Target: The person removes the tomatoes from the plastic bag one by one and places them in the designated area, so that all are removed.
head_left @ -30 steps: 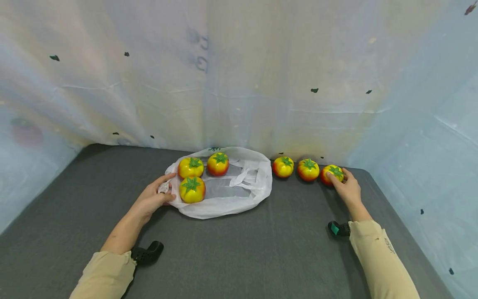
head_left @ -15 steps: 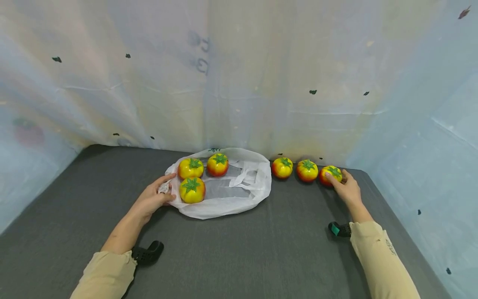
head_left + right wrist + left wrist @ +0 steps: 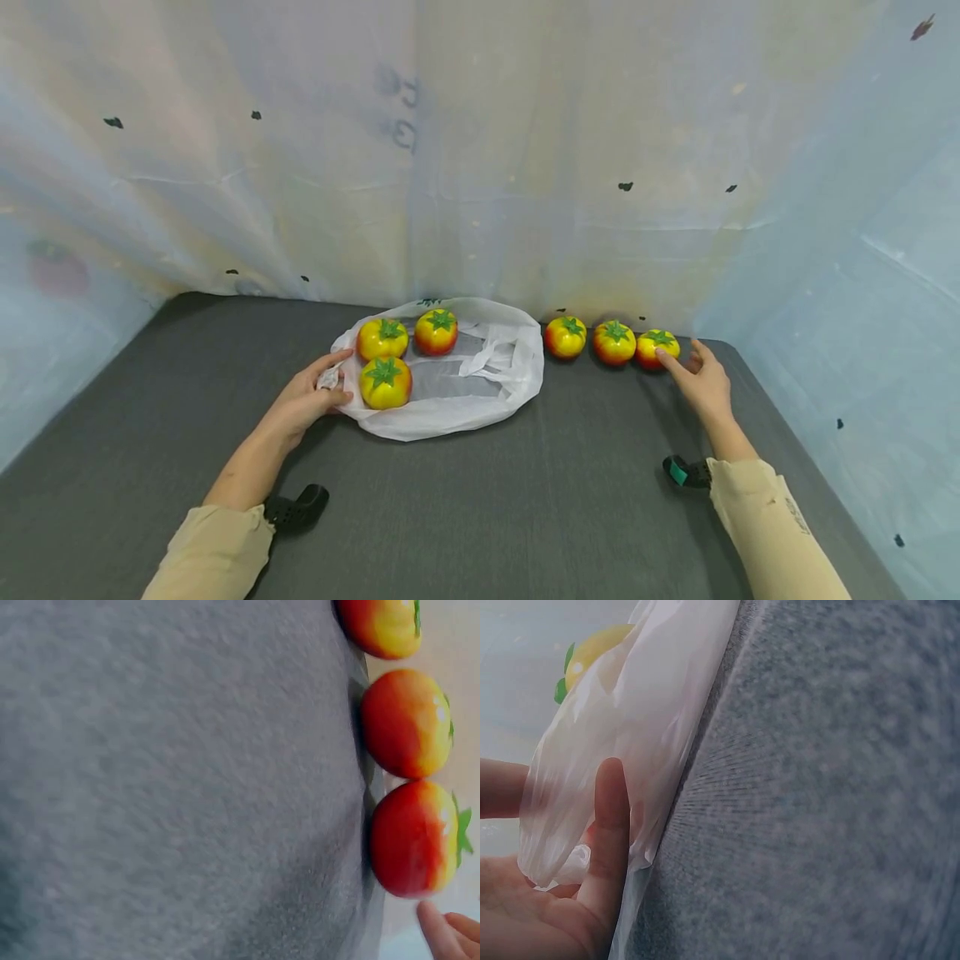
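Note:
A white plastic bag (image 3: 450, 427) lies spread wide on the table, with three yellow-red tomatoes inside. They are a front tomato (image 3: 386, 383), a left tomato (image 3: 382, 340) and a back tomato (image 3: 436, 332), all with green star-shaped tops. My left hand (image 3: 303, 400) holds the bag's left side, a crumpled bit of plastic (image 3: 574, 866) showing between its fingers. To the right of the bag stand three more in a row: a near-bag tomato (image 3: 566, 337), a middle tomato (image 3: 614, 343) and an end tomato (image 3: 657, 350). My right hand (image 3: 703, 385) is just right of the end tomato, fingers apart from it.
The dark grey table (image 3: 480, 517) has its back edge against a pale plastic sheet (image 3: 510, 167). Another sheet wall (image 3: 862, 350) rises at the right. The bag's loose handle (image 3: 487, 358) lies inside its opening.
The end tomato has shifted slightly left, against the middle one. My right hand has let go of it and drawn off to the right. The left hand stays on the bag.

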{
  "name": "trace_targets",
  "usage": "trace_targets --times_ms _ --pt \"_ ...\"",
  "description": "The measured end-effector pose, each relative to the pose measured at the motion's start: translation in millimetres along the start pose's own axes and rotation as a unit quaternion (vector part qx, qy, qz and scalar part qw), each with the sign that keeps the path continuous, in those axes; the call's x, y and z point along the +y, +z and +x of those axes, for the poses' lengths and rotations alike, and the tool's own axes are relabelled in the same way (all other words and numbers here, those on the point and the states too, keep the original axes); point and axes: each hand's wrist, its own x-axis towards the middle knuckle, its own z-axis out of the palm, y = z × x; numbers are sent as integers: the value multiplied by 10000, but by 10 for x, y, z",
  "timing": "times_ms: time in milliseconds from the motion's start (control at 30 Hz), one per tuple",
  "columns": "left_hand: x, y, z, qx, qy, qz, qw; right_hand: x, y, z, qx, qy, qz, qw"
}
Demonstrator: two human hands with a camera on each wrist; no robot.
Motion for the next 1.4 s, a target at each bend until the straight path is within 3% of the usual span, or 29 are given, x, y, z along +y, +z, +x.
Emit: trace_targets --times_ms 167,367,833,1400 --pt "-1 4 -1 -3 -21 9 10000 -87 19 -87 629 -221 361 9971" --pt "-11 -8 11 -4 17 28 10000 -220 55 -156 842 -426 711 9930" --pt "-13 -18 2 -45 -35 -84 9999 -466 202 -250 720 -1047 1287 9835" --pt "-5 -17 8 -22 -24 -89 10000 -695 476 -271 463 -1373 1535 9775"
